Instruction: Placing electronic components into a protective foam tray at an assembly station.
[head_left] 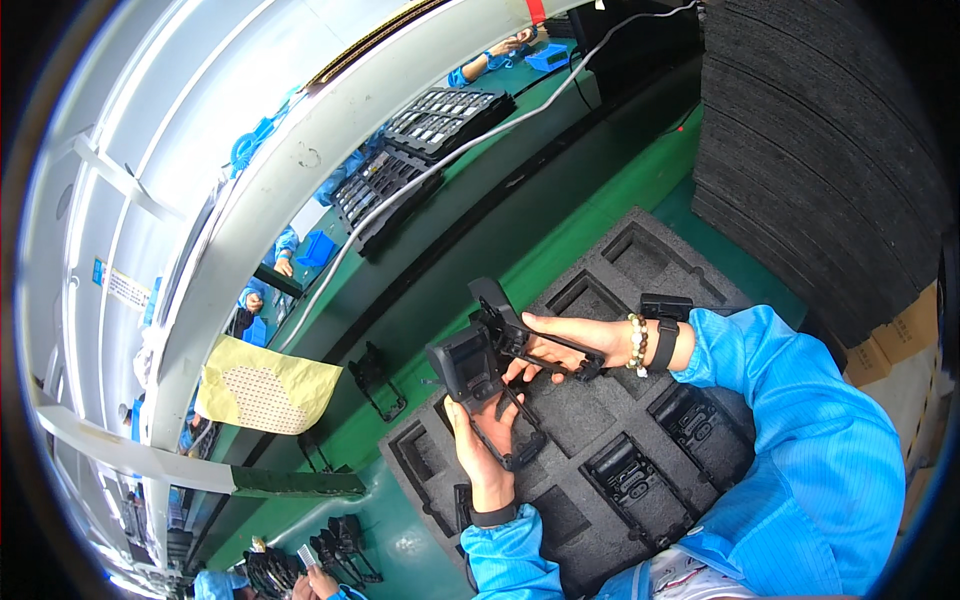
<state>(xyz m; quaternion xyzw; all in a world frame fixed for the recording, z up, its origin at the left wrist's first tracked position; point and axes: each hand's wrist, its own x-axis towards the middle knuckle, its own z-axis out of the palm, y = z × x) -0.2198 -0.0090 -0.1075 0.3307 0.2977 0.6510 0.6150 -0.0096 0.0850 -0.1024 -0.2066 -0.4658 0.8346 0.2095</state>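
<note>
My left hand (483, 450) is closed around a black plastic device (464, 365) with a boxy head and an open, frame-like lower part. Close beside it, my right hand (575, 345) grips a second black device (492, 300) of similar build, its frame reaching back under my fingers. Both are held above a dark grey foam tray (640, 226) with cut-out recesses. More black devices (628, 476) lie in the recesses nearest my body, and another (690, 415) sits toward the right. Beside my right wrist is a further black part (665, 304).
Tall stacked black foam trays (820, 170) stand at the right, with cardboard boxes (900, 330) below. A black device (376, 382) and yellow sheet (255, 385) are left. A white cable (515, 118) crosses a bench holding trays of parts (440, 120). Another person's hands (318, 582) work at lower left.
</note>
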